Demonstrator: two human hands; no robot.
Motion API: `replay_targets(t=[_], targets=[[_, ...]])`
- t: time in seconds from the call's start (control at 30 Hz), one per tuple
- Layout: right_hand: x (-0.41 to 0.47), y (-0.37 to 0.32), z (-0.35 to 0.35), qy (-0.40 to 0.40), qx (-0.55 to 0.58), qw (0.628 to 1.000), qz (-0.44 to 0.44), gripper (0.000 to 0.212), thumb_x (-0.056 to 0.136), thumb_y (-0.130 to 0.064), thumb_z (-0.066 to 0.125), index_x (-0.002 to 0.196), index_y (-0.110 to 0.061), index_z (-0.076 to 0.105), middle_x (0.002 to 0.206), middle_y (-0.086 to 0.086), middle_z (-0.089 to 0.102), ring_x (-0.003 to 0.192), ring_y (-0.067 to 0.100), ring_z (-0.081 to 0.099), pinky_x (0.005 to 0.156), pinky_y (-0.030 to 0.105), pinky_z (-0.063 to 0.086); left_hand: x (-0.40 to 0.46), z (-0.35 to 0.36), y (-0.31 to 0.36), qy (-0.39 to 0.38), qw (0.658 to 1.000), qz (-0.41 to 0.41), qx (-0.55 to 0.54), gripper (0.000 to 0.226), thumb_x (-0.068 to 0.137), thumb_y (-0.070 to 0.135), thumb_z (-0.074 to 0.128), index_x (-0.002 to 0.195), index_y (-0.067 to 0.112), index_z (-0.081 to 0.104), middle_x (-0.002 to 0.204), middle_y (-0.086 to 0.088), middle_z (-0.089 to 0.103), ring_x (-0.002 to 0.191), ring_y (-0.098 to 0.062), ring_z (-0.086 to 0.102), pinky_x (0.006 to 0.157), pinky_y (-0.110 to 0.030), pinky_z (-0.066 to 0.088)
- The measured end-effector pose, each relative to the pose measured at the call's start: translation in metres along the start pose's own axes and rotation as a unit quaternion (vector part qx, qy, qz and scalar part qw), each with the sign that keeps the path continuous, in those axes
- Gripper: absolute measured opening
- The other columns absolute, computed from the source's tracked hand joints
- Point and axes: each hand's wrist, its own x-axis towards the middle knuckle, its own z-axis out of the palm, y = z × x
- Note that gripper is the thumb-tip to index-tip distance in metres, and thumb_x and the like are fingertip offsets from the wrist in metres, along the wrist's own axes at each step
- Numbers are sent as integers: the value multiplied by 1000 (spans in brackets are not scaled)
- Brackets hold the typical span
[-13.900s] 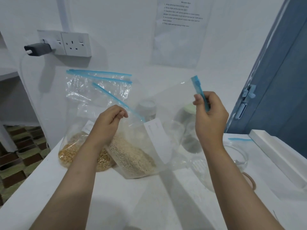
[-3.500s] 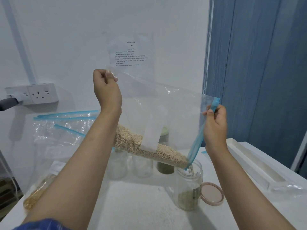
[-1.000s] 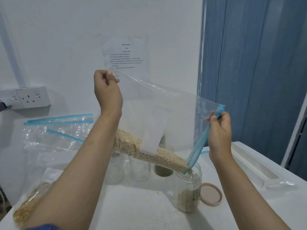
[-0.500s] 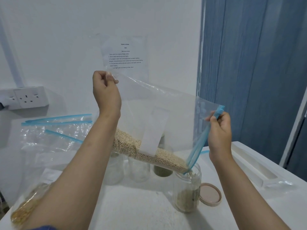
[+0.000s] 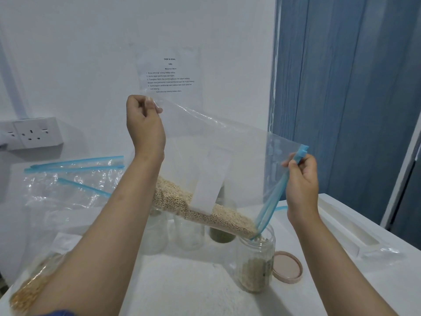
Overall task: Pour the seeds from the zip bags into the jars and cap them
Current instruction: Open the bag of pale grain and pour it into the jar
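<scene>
Seeds, pale beige and fine (image 5: 202, 210), lie heaped along the lower edge of a clear plastic zip bag with a blue zipper strip and a white label (image 5: 227, 156), held in the air with its long axis slanting down from upper left to lower right. Its open corner points into the mouth of a clear glass jar (image 5: 256, 263), partly filled, upright on the white table (image 5: 182, 293). The left hand (image 5: 145, 126) pinches the raised bottom corner; the right hand (image 5: 301, 181) pinches the zipper end. A round tan lid (image 5: 287, 267) lies just beside the jar.
</scene>
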Motion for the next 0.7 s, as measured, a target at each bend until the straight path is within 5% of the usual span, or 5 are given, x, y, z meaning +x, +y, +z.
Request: replay_targets(t=[0.17,0.7], targets=[[0,-1,0,1,5,1000,-5,25,105,-10,40,93,-30,50,88,-16,56,68,-16,52,61,-1,38,1,1,0,-1,1000,0,-3,19,100,19,42,82,27,45,74,8,57,71,-10,51,78,-30,43],[1,1,0,0,1,1000,2,22,105,-12,41,97,-30,51,87,-18,57,72,-14,52,64,1,40,-1,1,0,-1,1000,0,-9,21,101,17,42,82,27,44,76,6,57,70,-9,51,78,-28,43]])
